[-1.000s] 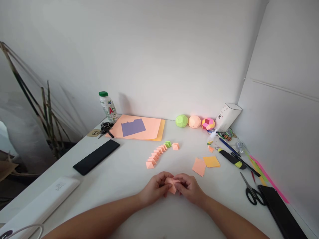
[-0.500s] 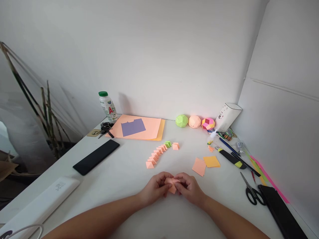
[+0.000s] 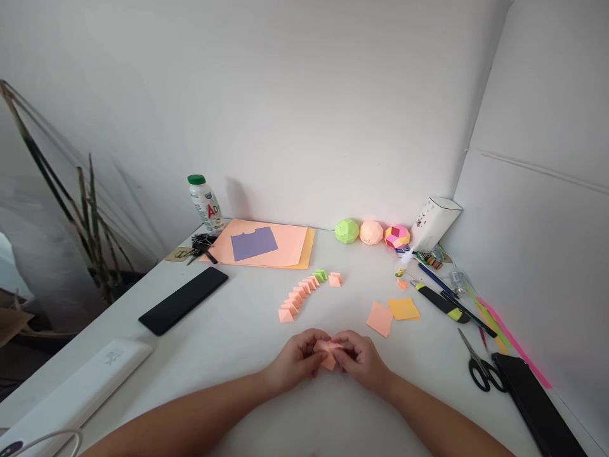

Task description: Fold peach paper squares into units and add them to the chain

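Both hands meet low over the white table (image 3: 238, 336), pinching a small folded peach paper piece (image 3: 328, 355) between them. My left hand (image 3: 295, 360) grips its left side with curled fingers. My right hand (image 3: 361, 360) grips the right side the same way. Just beyond the hands a curved row of folded peach paper units (image 3: 299, 296) ends in a green unit (image 3: 321, 275). Loose peach (image 3: 379, 318) and orange (image 3: 404, 309) paper squares lie to the right of the hands.
Three paper balls (image 3: 372, 233), a white box (image 3: 435, 223) and a bottle (image 3: 206, 204) stand by the back wall. Large paper sheets (image 3: 266, 244), keys (image 3: 202, 244) and a black phone (image 3: 183, 308) lie left. Scissors (image 3: 483, 368), pens (image 3: 447, 304) and a dark tablet (image 3: 535, 400) lie right.
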### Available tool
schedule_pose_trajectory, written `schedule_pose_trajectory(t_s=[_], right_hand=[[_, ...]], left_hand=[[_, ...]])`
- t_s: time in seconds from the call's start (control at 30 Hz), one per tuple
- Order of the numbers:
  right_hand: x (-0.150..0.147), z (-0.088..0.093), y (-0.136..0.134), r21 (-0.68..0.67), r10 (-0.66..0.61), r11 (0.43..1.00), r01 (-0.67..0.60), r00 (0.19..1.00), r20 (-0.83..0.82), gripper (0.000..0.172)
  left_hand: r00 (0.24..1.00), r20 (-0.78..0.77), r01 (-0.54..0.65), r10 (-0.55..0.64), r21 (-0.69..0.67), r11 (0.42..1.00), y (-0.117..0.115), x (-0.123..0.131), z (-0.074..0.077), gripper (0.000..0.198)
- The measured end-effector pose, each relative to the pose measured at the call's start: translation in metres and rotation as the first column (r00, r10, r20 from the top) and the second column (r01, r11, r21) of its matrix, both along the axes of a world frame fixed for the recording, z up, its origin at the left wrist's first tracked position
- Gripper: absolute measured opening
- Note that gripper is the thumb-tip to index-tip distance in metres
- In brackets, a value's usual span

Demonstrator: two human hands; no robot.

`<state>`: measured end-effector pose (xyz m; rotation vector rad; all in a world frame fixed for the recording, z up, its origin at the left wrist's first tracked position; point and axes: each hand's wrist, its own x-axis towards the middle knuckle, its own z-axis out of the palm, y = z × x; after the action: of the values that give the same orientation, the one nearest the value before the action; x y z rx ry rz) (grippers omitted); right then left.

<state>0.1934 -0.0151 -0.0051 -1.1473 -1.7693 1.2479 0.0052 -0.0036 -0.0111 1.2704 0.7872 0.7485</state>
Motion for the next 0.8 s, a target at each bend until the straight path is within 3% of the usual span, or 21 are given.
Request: schedule_pose_trajectory(t_s=[0.53,0.8], right_hand=[[0.0001,-0.0011,-0.0005,0.019,0.000,1.000,0.000,1.000,0.002,0.019],[0.0045,-0.0025,0.0016,-0.105,0.031,0.994,-0.042,0.994,-0.104,0.019]], left_hand=[[1.000,0.006,0.010,-0.010,0.014,1.000,-0.0001,-0.0008,-0.0023,0.031],[0.999,0.044,0.004,-0.003,-0.014,1.000,0.0007,0.0003,-0.0017,0.038]])
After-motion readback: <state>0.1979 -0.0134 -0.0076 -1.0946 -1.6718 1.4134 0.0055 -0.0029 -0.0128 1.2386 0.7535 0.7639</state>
